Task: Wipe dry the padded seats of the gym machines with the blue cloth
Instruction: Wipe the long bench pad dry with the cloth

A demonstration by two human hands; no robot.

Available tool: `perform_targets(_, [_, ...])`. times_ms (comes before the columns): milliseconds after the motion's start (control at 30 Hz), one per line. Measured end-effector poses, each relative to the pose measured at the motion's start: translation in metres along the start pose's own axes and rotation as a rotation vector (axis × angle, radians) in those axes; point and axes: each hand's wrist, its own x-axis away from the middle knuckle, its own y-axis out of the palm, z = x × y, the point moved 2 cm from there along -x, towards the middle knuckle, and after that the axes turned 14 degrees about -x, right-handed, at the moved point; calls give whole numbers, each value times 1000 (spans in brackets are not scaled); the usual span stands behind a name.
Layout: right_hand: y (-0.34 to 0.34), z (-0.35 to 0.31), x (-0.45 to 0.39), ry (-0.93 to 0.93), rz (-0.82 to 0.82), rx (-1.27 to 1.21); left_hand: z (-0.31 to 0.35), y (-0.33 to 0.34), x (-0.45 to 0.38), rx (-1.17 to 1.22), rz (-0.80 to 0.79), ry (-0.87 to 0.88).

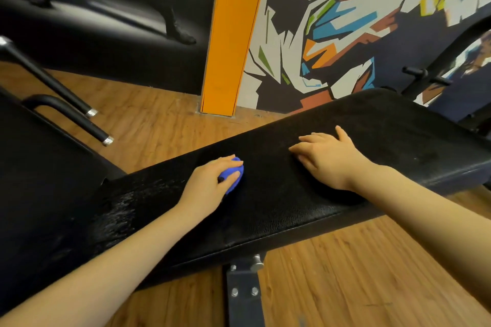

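Gripping blue cloth (231, 173), left hand (210, 183) nears flat right hand (325, 156) on seemingly damp bench pad (279, 210).

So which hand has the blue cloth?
The left hand: its fingers curl around the balled blue cloth on the bench pad. The right hand lies flat, holding nothing.

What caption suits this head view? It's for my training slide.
Left hand presses the blue cloth on the bench pad; right hand rests flat beside it.
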Motion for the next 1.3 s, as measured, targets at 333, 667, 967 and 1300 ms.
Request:
perform_targets(333, [33,-51,-42,-28,-59,-115,6,5,14,-90,-94,-148])
perform_targets(667, [50,-57,-46,-25,18,-116,-1,-5,81,-79,-93,-147])
perform_targets(967, [50,-58,-44,-18,19,-80,42,12,48,-89,14,-31])
perform_targets(1300, [50,-56,-42,-31,3,-107,-21,0,94,-176,77,-253])
